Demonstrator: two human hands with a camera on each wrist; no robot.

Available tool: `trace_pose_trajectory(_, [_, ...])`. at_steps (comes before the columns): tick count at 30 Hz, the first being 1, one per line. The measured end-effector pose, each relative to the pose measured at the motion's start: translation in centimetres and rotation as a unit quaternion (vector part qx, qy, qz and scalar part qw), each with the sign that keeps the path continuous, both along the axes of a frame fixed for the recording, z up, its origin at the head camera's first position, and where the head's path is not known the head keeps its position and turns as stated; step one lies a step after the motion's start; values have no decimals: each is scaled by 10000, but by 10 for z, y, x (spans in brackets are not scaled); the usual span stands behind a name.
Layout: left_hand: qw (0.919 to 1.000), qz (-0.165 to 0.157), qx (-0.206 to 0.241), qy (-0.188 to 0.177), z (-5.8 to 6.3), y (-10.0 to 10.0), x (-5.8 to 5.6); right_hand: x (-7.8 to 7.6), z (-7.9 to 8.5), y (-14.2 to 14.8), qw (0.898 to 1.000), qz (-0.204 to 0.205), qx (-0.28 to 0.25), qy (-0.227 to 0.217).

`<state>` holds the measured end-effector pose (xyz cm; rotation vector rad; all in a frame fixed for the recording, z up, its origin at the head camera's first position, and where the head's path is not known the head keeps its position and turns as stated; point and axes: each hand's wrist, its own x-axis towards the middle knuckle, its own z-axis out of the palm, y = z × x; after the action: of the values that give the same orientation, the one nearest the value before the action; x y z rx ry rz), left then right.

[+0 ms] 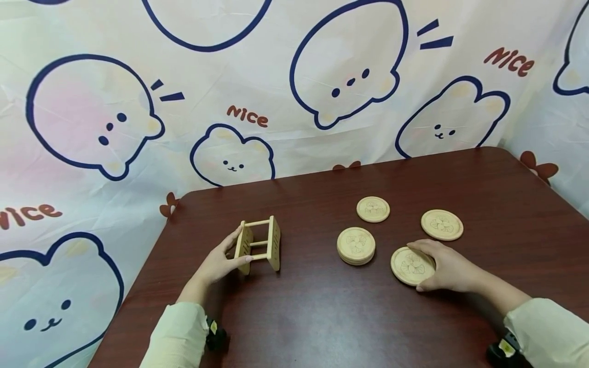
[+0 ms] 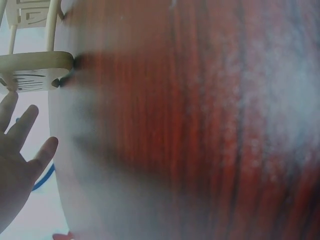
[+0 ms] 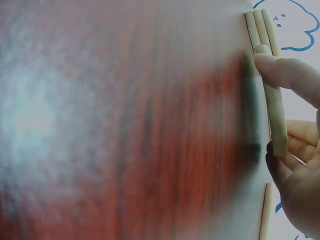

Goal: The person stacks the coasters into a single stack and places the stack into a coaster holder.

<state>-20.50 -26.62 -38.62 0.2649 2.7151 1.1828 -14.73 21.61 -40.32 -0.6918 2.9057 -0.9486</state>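
Out on the left, my left hand [image 1: 218, 261] has its thumb and index finger at opposite edges of the near side panel of a small wooden coaster rack [image 1: 273, 243]. The rack has two slotted panels joined by thin rods. In the left wrist view, other fingers [image 2: 46, 150] are spread below the panel. My right hand [image 1: 453, 266] grips a round wooden coaster [image 1: 412, 266] with a carved flower-like pattern, thumb and fingers at opposite edges. To its left is a short stack of matching coasters [image 1: 356, 245]. Single coasters lie behind it [image 1: 373, 209] and at the back right [image 1: 442, 225].
Everything stands on a dark reddish-brown wooden table [image 1: 303, 317] with rounded far corners. Behind it hangs a pale cloth [image 1: 285, 76] printed with cartoon bears and the word "Nice".
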Motion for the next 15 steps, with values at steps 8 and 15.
trace_pose_trajectory(8, [10000, 21, 20, -27, 0, -1, 2, -2, 5, -3, 9997, -14, -145, 204])
trace_pose_trajectory(15, [10000, 11, 30, -55, 1, 1, 2, -6, 9, -5, 9993, -108, -354, 88])
